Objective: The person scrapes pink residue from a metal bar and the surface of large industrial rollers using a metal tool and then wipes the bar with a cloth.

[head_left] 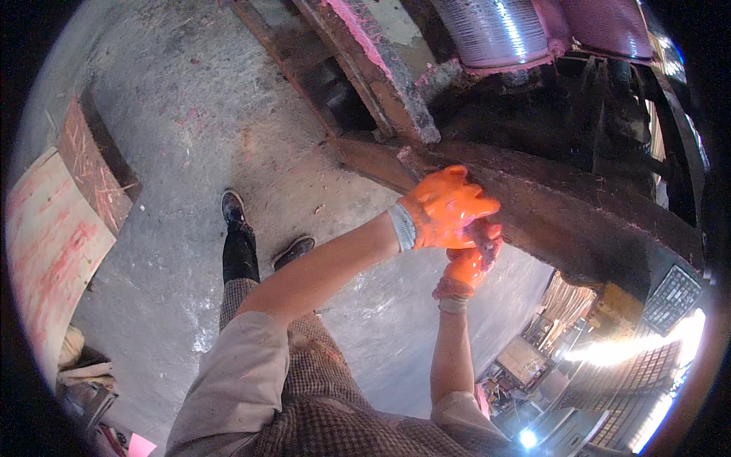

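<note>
pressing both gloved hands together against the grimy machine frame (579,221).

the left hand (445,207) in its orange glove lies folded over the right hand (468,266), the two clasped just at the frame's lower edge; whether either grip closes on anything i cannot tell, since the gloves hide it. left forearm reaches across, right forearm rises straight up beneath it. this looks like working or wiping at that edge; any next move calls for firm footing on the concrete floor (190,137) below.
</note>
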Available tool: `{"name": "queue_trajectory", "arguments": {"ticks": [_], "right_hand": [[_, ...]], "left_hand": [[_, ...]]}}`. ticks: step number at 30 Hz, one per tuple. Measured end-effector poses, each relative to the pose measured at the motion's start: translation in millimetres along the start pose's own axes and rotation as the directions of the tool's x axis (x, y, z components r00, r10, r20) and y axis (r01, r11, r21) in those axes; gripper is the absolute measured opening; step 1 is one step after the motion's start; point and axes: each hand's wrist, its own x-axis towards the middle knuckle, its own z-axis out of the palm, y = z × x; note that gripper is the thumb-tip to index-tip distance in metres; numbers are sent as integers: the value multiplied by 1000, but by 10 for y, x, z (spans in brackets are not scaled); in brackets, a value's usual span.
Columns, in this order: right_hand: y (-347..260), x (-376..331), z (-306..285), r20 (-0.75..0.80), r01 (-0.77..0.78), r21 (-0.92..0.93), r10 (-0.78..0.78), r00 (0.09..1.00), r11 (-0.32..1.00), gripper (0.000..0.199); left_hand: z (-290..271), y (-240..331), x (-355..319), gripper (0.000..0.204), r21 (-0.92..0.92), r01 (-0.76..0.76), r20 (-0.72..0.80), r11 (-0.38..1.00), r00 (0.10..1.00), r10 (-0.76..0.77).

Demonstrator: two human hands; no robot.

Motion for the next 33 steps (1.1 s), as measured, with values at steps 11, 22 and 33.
{"name": "queue_trajectory", "arguments": {"ticks": [11,22,33], "right_hand": [[351,76,-362,99,-3,229,-20,995,973,102],[268,-16,-257,144,-43,275,3,990,960,76],[537,31,-481,152,-120,418,60,986,901,54]], "left_hand": [[260,282,-113,67,-141,-185,-147,973,975,164],[-40,485,125,59,-254,100,11,962,995,-101],[218,408,274,23,-7,15,-43,1000,999,-15]]}}
